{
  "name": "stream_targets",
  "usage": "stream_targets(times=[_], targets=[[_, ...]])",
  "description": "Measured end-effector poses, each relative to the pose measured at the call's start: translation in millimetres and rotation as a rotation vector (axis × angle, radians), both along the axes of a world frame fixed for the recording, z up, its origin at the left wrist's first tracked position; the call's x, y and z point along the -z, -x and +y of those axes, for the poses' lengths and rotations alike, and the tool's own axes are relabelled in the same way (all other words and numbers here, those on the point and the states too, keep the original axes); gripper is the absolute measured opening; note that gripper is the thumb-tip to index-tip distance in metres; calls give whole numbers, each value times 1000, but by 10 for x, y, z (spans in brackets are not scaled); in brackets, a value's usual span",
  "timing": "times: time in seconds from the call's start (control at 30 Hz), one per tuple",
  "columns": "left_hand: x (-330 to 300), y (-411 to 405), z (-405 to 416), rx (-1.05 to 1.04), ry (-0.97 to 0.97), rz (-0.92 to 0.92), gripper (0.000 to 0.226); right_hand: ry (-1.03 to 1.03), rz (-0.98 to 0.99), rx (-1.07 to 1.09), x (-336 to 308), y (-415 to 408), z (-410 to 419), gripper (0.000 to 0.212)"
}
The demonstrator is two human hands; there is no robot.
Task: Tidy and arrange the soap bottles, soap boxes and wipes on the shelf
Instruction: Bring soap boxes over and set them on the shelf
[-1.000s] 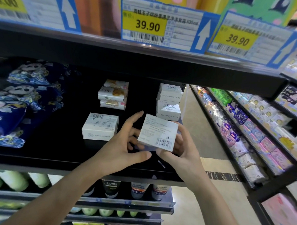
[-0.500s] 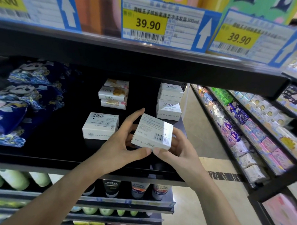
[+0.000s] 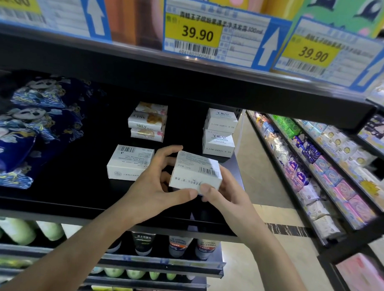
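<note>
You've got a white soap box (image 3: 196,173) pinched between both hands just above the front of the black shelf (image 3: 74,197), barcode side up: your left hand (image 3: 156,185) curls round its left end with the thumb underneath, and your right hand (image 3: 226,191) grips the right end. Another white box (image 3: 128,162) lies flat on the shelf just left of it, with two small stacks (image 3: 148,121) (image 3: 219,133) further back.

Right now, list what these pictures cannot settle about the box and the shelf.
- Head view: the far side of the held soap box, hidden by the box itself.
- Right hand fingers, behind the box.
- Small print on the lying soap box: too small.
- Leftmost price tag: blurred, cut by the edge.
- Shelf depth behind the wipes packs: too dark.
</note>
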State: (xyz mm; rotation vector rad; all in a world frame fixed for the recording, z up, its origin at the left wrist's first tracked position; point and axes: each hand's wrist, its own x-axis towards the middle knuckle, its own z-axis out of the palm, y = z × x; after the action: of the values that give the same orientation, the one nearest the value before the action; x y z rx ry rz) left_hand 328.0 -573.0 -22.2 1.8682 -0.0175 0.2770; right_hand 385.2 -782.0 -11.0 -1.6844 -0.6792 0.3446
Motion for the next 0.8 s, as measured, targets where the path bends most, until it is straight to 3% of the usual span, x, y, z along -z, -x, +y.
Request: stream_targets(times=[0.07, 0.2, 0.37, 0.5, 0.67, 0.8], targets=[[-3, 9, -5, -20, 16, -4, 92, 41, -41, 11, 1, -15, 6, 53], [15, -1, 1, -49, 60, 6, 83, 102, -23, 113, 32, -41, -11, 91], [42, -14, -2, -62, 58, 12, 75, 185, -135, 111, 66, -2, 4, 98], [62, -32, 1, -70, 52, 24, 77, 224, -220, 168, 92, -2, 39, 90], [85, -55, 3, -95, 13, 40, 81, 185, -360, 210, 181, -5, 56, 67], [95, -62, -4, -122, -30, 52, 86, 139, -332, 219, 217, -20, 48, 55]])
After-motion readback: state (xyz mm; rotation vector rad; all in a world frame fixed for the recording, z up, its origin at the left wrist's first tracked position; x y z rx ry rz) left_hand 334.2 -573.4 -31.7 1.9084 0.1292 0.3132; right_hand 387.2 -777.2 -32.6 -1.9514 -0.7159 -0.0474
